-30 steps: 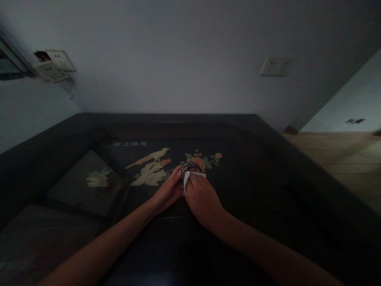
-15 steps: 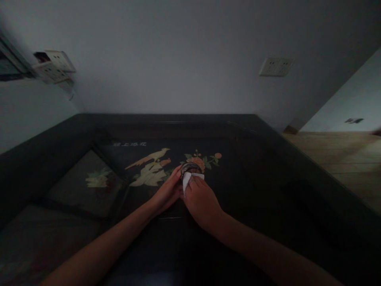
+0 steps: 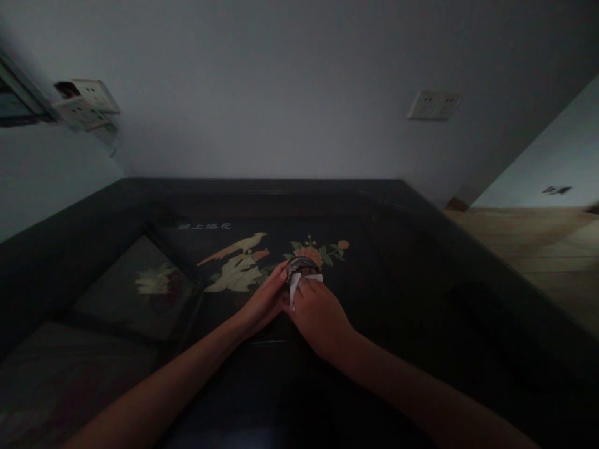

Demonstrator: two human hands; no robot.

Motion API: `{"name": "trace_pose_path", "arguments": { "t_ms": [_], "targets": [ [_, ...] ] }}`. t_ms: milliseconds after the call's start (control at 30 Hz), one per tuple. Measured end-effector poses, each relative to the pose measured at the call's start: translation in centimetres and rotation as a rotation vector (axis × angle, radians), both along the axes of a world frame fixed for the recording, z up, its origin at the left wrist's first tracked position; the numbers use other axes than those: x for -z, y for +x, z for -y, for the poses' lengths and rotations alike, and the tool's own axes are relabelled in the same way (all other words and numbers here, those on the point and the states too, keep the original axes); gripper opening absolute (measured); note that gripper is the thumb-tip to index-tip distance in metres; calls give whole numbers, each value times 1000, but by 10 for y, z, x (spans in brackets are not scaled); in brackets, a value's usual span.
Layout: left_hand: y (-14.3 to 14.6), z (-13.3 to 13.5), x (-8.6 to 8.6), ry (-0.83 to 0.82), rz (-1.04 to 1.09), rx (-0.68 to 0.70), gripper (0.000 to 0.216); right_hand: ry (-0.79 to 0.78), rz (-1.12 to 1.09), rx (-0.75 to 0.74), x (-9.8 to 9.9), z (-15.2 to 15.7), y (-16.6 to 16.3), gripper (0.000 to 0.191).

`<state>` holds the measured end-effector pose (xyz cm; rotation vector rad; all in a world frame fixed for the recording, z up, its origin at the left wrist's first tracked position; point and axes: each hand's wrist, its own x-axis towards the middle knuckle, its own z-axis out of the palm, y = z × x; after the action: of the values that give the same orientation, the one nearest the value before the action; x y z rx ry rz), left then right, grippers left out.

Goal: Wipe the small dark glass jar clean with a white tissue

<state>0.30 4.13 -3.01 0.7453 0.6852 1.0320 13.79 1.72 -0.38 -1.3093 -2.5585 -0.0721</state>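
Note:
Between my two hands is a small dark, shiny round vessel [image 3: 304,263] with a curved rim, perhaps a glass or cup; the dim light hides its exact kind. My left hand [image 3: 266,300] is wrapped round its left side, fingers partly hidden. A white tissue or cloth [image 3: 294,287] is pinched in my right hand [image 3: 321,317], which presses it against the near side of the rim. Whether the fingertips reach inside cannot be made out. Both hands are over a dark tabletop [image 3: 374,299] decorated with a bird and flowers.
Behind the table rises a pale wall with a double socket [image 3: 434,105] at right. More sockets [image 3: 91,100] are near the left corner, beside a dark-framed object [image 3: 19,93]. Pale wooden floor [image 3: 528,243] shows past the table's right edge. Reflections cross the glossy top at left.
My right hand and the white tissue have shifted very slightly right and down, and the tissue's folds differ. The vessel has turned or tilted a little. My left hand stays nearly still.

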Motion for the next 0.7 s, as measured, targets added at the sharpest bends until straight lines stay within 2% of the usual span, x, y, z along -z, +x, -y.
{"name": "trace_pose_path", "arguments": {
  "t_ms": [133,400,533,700],
  "targets": [
    [0,-2,3,-1,50,-40,43,-52,-129,-13,-3,-1,1,26],
    [1,1,0,0,39,-17,43,121,-42,77,7,-2,0,48],
    [2,0,2,1,22,-14,46,93,3,126,8,0,-1,50],
    [2,-1,3,-10,38,-55,45,-39,-49,63,2,0,-2,45]
  ]
}}
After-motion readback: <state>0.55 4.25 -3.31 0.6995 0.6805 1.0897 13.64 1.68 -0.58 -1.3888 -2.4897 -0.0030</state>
